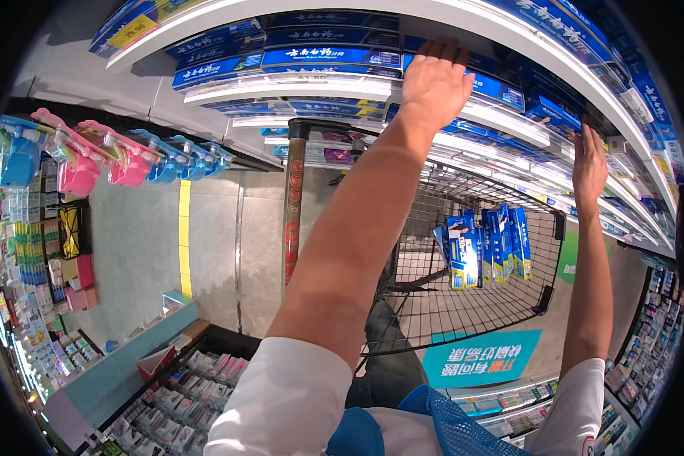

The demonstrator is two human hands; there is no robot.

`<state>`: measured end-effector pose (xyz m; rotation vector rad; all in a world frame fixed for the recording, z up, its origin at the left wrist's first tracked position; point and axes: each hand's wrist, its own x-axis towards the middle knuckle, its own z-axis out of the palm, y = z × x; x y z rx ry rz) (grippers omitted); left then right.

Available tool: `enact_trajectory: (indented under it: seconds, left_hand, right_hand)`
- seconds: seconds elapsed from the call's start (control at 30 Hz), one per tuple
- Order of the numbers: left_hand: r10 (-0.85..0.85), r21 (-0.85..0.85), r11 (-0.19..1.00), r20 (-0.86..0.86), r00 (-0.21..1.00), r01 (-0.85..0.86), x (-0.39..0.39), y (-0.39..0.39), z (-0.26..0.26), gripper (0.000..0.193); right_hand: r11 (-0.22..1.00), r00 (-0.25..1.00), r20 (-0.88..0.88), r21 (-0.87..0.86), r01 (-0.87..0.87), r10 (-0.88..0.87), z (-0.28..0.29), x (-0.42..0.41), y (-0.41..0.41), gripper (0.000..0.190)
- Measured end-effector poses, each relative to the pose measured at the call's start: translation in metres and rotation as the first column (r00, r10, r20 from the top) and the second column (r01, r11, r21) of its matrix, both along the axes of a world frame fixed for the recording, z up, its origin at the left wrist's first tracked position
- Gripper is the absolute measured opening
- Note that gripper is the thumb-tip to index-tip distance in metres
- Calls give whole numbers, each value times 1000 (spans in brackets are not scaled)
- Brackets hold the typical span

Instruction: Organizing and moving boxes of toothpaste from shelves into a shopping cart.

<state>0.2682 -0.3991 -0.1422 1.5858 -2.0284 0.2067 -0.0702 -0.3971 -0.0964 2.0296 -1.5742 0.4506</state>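
Rows of blue boxed toothpaste (330, 57) lie stacked on a white store shelf (296, 88). My left hand (436, 80) rests flat across the stack, fingers stretched toward the back and thumb out to the right. Further right, my right hand (591, 162) is upright with its fingertips at the end of a blue toothpaste box (553, 111); whether they touch it is hard to tell. Neither hand visibly grips a box. Below the shelf, a black wire shopping cart (490, 330) holds several blue, white and yellow toothpaste packs (464, 251) standing side by side.
An upper shelf edge (376, 7) overhangs the boxes. The cart's handle (294, 199) stands left of my left arm. Pink and blue plastic items (131, 165) hang at the left. A low display bin (176, 399) with packaged goods is at lower left.
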Motion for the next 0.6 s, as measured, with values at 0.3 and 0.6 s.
enact_trajectory:
  seconds: [0.3, 0.6]
  left_hand:
    - [-19, 111, 994, -26, 999, 22, -1, -1, 12, 47]
    - [-315, 244, 917, -37, 948, 315, 40, -4, 30, 46]
  right_hand:
    - [996, 998, -25, -66, -52, 51, -2, -10, -5, 33]
    - [994, 993, 23, -20, -112, 112, -7, 4, -1, 36]
